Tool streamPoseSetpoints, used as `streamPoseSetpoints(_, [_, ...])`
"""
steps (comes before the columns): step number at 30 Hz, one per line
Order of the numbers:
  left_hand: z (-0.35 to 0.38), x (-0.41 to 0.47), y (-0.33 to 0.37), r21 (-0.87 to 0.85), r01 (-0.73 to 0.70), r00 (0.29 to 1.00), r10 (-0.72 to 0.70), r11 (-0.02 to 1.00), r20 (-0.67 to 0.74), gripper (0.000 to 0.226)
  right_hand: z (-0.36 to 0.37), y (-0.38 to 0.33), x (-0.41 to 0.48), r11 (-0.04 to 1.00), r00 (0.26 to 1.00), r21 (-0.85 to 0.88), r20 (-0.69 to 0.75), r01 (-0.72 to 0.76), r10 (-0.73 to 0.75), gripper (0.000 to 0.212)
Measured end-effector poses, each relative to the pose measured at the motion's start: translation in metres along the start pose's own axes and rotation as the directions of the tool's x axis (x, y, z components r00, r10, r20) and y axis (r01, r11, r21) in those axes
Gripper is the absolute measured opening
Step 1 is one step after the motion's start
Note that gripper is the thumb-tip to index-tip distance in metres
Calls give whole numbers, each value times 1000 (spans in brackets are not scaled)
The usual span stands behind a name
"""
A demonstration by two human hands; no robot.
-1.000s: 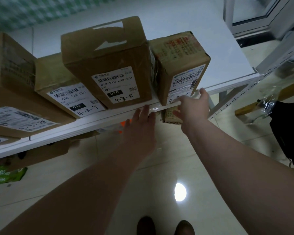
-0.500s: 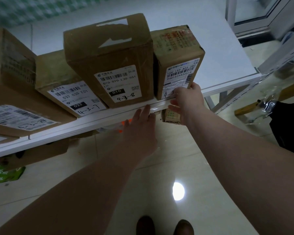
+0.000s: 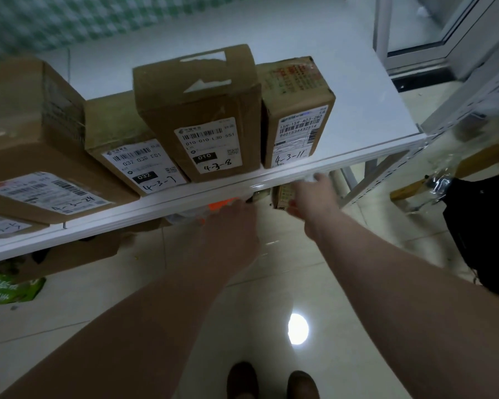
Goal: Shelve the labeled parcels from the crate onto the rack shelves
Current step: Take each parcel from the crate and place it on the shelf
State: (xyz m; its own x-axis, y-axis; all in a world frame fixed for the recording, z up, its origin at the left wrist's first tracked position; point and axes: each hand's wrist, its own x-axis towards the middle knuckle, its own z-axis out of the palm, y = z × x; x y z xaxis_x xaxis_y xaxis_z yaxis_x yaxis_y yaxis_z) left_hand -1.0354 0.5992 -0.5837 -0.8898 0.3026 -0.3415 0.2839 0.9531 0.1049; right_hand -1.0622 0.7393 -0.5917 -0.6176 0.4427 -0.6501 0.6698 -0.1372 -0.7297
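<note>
Several brown labeled parcels stand in a row on the white rack shelf [image 3: 357,116]. The rightmost parcel [image 3: 297,110], marked 4-3-11, stands upright next to the taller parcel marked 4-3-8 [image 3: 199,110]. Left of these sit the parcel marked 4-3-7 [image 3: 121,139] and the big parcel marked 4-3-24 [image 3: 26,133]. My right hand [image 3: 311,200] hangs just under the shelf's front edge, below the 4-3-11 parcel, holding nothing. My left hand [image 3: 231,228] is lower, under the edge below the 4-3-8 parcel, also holding nothing; its fingertips are blurred. No crate is in view.
A small parcel [image 3: 283,194] and an orange item [image 3: 222,204] lie on the level below. A green bag [image 3: 9,289] lies on the tiled floor at left. A black bag [image 3: 484,231] stands at right beside the rack upright [image 3: 386,180]. My shoes [image 3: 271,381] are at the bottom.
My right hand pushed the 4-3-11 parcel upright against its neighbour, then let go and dropped below the shelf edge. My left hand came off the edge and sank a little.
</note>
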Motion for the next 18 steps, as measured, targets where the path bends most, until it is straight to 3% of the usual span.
streamPoseSetpoints(3, [-6,-33,3,-140,67,992,-51,988,111,28,-5,35,-36,997,993,-8,85,-81,82,12])
streamPoseSetpoints(6, [-11,-85,-7,-249,108,993,-93,962,70,21,-3,64,-77,984,987,-171,137,-59,83,20])
streamPoseSetpoints(8, [-16,-127,-20,-414,218,975,-210,883,67,19,0,76,-115,956,981,-294,184,-13,69,17])
streamPoseSetpoints(11, [-32,-201,-38,-693,373,887,-457,617,70,19,7,83,-183,932,942,-361,308,-11,130,17])
streamPoseSetpoints(14, [-48,-278,-55,-861,439,759,-619,258,202,24,19,82,-254,906,882,-420,443,47,160,16])
streamPoseSetpoints(16, [-55,-330,-70,-896,441,679,-673,54,294,22,29,81,-297,861,841,-475,529,183,113,16])
streamPoseSetpoints(18, [-61,-382,-88,-903,427,616,-721,-35,319,16,42,82,-339,774,777,-513,628,371,45,13])
